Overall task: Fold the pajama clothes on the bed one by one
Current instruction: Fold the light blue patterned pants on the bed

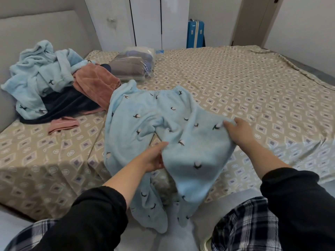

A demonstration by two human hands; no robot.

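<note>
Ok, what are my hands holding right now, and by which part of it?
Both hold the light blue pajama pants by one leg, the one on the right: the left hand grips its inner edge, the right hand its outer edge.

Grey padded headboard (pixel 36 33), white wardrobe doors (pixel 146 22), blue suitcase (pixel 195 34), pale wall (pixel 299 20), beige diamond-patterned bed (pixel 235 78)

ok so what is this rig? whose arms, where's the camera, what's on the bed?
No robot: one camera worn on a person's head looks down at their own arms in black sleeves. The left hand and right hand grip the two sides of one leg of the light blue pajama trousers, which lie on the bed with the legs hanging over the near edge. Further back lie a pile of unfolded blue, pink and navy clothes and a clear bag of folded things.
</note>
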